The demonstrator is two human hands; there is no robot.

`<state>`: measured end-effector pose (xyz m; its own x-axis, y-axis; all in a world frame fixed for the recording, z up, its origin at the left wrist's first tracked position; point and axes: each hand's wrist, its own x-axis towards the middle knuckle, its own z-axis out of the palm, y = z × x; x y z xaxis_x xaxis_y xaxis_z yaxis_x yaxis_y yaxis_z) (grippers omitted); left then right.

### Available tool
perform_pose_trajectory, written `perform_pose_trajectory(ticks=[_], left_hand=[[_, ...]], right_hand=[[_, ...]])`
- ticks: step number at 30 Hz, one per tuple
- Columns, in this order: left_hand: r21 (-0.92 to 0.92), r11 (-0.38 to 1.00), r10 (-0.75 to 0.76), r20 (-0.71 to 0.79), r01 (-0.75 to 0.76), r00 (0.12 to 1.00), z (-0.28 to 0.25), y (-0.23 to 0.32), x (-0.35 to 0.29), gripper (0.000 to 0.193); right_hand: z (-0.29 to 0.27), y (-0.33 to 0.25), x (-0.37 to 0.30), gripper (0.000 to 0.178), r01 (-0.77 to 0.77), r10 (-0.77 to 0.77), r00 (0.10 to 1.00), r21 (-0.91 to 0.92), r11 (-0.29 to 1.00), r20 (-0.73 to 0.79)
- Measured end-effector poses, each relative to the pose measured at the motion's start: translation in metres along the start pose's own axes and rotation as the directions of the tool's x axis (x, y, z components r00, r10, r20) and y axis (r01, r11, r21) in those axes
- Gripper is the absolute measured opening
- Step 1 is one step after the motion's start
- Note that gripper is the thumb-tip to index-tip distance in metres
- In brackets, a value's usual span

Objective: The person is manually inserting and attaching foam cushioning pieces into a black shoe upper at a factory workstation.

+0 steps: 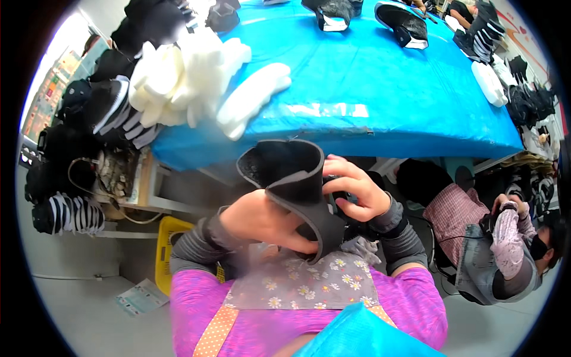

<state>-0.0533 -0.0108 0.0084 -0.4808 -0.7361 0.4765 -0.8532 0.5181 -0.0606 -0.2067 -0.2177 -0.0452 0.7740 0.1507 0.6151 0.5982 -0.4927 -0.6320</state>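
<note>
Between my hands, just off the table's near edge, is a black piece of thick, soft material (306, 193) with a wide mouth opened upward, like a glove cuff. My left hand (262, 219) is closed on its left side, the fingers partly inside the lower fold. On the right side, my right hand (355, 189) has its fingers bent against the piece, and a small dark part shows under them. The lower end of the piece is hidden by my hands.
A blue-covered table (369, 77) stands ahead. White hand-shaped liners (184, 77) are heaped at its left, with one white liner (253, 98) apart. Dark gloves (410, 30) lie farther back. A yellow crate (169, 256) sits lower left. A co-worker (499, 256) sits at the right.
</note>
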Motion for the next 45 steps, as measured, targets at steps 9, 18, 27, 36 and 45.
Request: perform_pose_trajectory(ticks=[9, 18, 27, 36, 45], left_hand=[[0.106, 0.992, -0.079, 0.104, 0.068, 0.991, -0.021, 0.014, -0.020, 0.067], [0.039, 0.997, 0.076, -0.072, -0.073, 0.995, 0.015, 0.019, 0.006, 0.057], [0.073, 0.993, -0.067, -0.326, 0.095, 0.943, 0.031, 0.021, 0.000, 0.029], [0.044, 0.772, -0.633, 0.149, 0.635, 0.760, 0.091, -0.016, -0.049, 0.039], [0.008, 0.839, -0.542, -0.070, 0.544, 0.838, 0.139, -0.021, -0.073, 0.043]], right_hand=[[-0.011, -0.023, -0.029, 0.035, -0.043, 0.185, 0.945, -0.455, 0.890, 0.271], [0.029, -0.022, -0.024, 0.045, -0.212, 0.401, 0.897, -0.616, 0.759, 0.186], [0.022, 0.002, -0.026, 0.033, -0.115, 0.062, 0.993, -0.721, 0.683, -0.099], [0.064, 0.090, -0.042, 0.039, -0.154, 0.237, 0.969, -0.568, 0.809, 0.075], [0.071, 0.088, -0.050, 0.051, -0.429, 0.394, 0.903, -0.397, 0.812, -0.170]])
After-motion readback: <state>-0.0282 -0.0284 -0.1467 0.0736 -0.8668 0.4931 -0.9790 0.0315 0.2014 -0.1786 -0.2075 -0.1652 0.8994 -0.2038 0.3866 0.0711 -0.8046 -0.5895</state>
